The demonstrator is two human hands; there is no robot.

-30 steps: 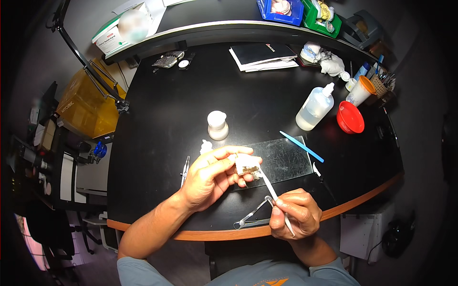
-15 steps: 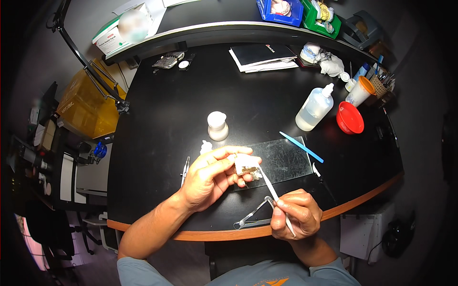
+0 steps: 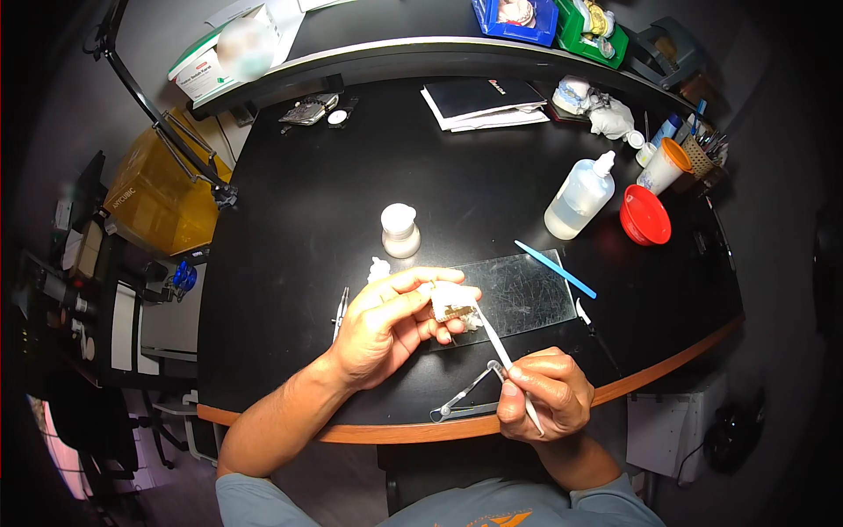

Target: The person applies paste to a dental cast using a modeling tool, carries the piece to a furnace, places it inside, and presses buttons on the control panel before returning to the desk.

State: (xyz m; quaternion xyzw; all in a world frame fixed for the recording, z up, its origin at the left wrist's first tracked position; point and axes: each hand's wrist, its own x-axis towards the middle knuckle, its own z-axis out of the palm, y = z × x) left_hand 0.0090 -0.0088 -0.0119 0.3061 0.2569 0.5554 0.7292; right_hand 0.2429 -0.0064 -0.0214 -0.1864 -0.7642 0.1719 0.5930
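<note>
My left hand pinches a small whitish dental piece with a metallic, gold-brown patch, lit so brightly that its detail washes out. In my right hand is a slim white stick-like tool, gripped like a pen, its upper tip at the right side of the piece. Under and beyond the piece lies a scratched glass slab with a blue plastic spatula across its right corner. A caliper-like metal tool rests on the desk near my right hand. Tweezers lie left of my left hand.
A white-lidded powder jar stands beyond my left hand. Farther right are a clear squeeze bottle, a red bowl and an orange-rimmed cup. A small white-bladed tool sits beside the slab. Papers and a dark folder lie at the back.
Almost nothing differs. Both hands, the dental piece and the white tool keep their places, the tool's tip still at the piece.
</note>
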